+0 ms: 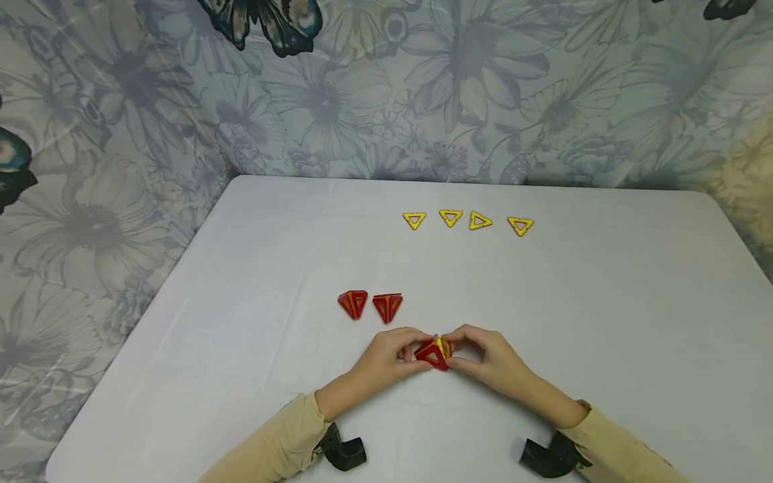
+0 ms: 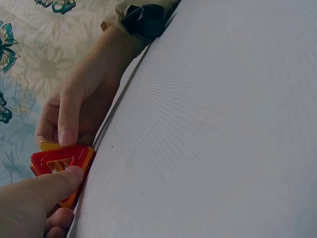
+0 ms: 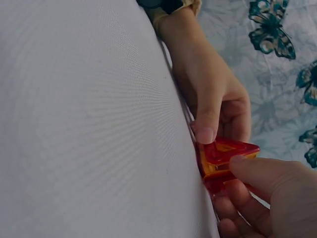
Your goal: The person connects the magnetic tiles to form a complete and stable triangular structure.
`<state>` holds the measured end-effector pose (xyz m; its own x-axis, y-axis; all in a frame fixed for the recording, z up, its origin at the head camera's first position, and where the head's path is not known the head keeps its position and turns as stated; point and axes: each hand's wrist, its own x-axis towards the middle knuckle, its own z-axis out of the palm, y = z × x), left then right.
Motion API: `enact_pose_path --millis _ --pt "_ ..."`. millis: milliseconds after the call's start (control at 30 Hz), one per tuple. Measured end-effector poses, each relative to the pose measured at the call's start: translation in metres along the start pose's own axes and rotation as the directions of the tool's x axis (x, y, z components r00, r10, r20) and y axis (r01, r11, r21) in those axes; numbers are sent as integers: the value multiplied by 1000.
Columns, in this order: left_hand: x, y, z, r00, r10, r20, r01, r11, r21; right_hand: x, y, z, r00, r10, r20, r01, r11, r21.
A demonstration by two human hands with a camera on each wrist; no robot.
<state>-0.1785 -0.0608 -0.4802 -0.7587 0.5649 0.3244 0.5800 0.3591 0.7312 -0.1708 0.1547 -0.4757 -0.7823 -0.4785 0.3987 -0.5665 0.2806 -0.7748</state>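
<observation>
Backdrop (image 1: 471, 54), grey-flowered, dark butterflies (image 1: 274, 23), at twelve o'clock; counter (image 1: 604, 295), white, smooth-looking, far corners rounded, in front of it. Sleeves (image 1: 278, 436), tan; left hand (image 1: 386, 355) at nine o'clock and right hand (image 1: 495, 359) at three, both pinching one glossy red-and-yellow angular piece (image 1: 431, 354) between them, thumbs and fingers narrowed to it. From that piece: two red faceted pieces (image 1: 353, 304), near, toward ten o'clock; four flat yellow triangles (image 1: 481, 221), open-centred, well apart from it, twelve to one o'clock.

held piece (image 1: 431, 349): part-hidden by fingers (image 1: 418, 333) | sleeves (image 1: 274, 439): cut off
</observation>
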Motion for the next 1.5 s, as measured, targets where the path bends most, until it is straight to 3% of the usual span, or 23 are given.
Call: enact_pose_path --millis 267,467,667,900,1067,1133,1267,1500 --pt "0 0 0 999 38 -2 -38 999 0 -1 3 0 999 -41 1 41 993 110" --pt "0 -1 0 998 57 8 -57 998 -18 4 -12 -3 997 -71 12 68 985 159" --pt "0 -1 -1 998 59 16 -58 998 -30 8 -27 -5 998 -64 17 60 987 151" --pt "0 -1 -1 998 66 18 -65 998 -23 -1 -5 0 996 -70 48 63 988 142" --pt "0 -1 -1 997 71 26 -70 997 -26 4 -20 -2 995 -77 66 65 982 177" --pt "-1 0 -1 997 73 28 -72 997 -29 6 -28 -3 995 -72 74 57 980 191" --pt "-1 0 -1 997 74 26 -73 997 -31 2 -16 1 994 -36 102 8 965 263" --pt "-1 0 0 998 65 24 -65 997 -31 -3 -3 4 983 69 167 -135 897 421"
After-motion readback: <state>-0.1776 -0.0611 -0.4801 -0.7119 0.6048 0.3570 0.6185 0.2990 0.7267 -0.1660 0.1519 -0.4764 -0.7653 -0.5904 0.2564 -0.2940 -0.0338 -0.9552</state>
